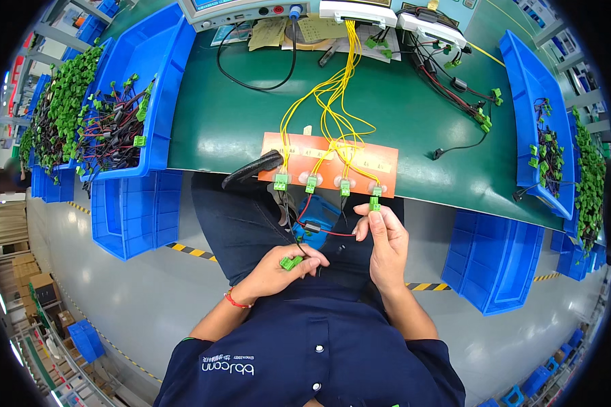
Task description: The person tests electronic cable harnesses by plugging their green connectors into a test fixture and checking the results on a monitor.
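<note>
My right hand (388,249) pinches a small green terminal connector (375,203) between thumb and fingers. It is up against the rightmost green socket (377,192) on the front edge of an orange board (271,144); I cannot tell how far it is seated. Lower left, my left hand (278,270) is closed around another green connector (290,262) and its dark wires. A red and black cable with a black cylinder (312,228) runs between the hands and the board. Yellow wires (329,102) lead from the board's sockets to the equipment behind.
Left of the green table (204,129), a blue bin (166,88) holds several cables with green connectors. Another blue bin (523,74) stands at the right. Test instruments (244,12) line the back, with loose cables (455,102) nearby. A black strap-like piece (254,168) overlaps the board's left end.
</note>
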`<state>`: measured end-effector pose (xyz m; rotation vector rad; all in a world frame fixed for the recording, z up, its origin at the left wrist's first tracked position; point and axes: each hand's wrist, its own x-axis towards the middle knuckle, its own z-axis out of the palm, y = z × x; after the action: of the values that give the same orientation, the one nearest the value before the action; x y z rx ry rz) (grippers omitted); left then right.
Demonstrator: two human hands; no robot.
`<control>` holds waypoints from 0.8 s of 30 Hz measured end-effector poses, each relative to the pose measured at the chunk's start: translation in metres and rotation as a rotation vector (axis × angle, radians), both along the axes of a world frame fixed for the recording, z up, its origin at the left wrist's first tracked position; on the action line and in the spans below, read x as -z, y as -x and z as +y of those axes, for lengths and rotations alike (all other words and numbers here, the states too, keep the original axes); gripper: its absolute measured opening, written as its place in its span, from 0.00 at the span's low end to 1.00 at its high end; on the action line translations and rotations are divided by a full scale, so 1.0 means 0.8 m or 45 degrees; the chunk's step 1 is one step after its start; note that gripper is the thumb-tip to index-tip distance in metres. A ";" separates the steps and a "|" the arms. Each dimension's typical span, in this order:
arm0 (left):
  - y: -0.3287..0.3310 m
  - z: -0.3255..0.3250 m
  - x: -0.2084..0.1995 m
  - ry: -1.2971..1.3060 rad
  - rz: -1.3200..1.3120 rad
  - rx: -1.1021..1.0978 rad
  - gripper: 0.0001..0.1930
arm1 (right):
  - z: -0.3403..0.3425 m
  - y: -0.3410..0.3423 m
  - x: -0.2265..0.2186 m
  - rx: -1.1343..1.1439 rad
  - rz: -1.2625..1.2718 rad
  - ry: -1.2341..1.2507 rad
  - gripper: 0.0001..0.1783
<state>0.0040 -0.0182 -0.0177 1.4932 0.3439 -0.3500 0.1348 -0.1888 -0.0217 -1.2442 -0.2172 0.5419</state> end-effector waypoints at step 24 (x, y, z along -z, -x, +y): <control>-0.009 -0.008 0.001 0.077 -0.082 0.137 0.12 | 0.000 0.000 -0.002 0.015 -0.012 0.000 0.15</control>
<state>0.0113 -0.0250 -0.0187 1.4639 0.2001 -0.3937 0.1349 -0.1888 -0.0202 -1.2479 -0.2176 0.5257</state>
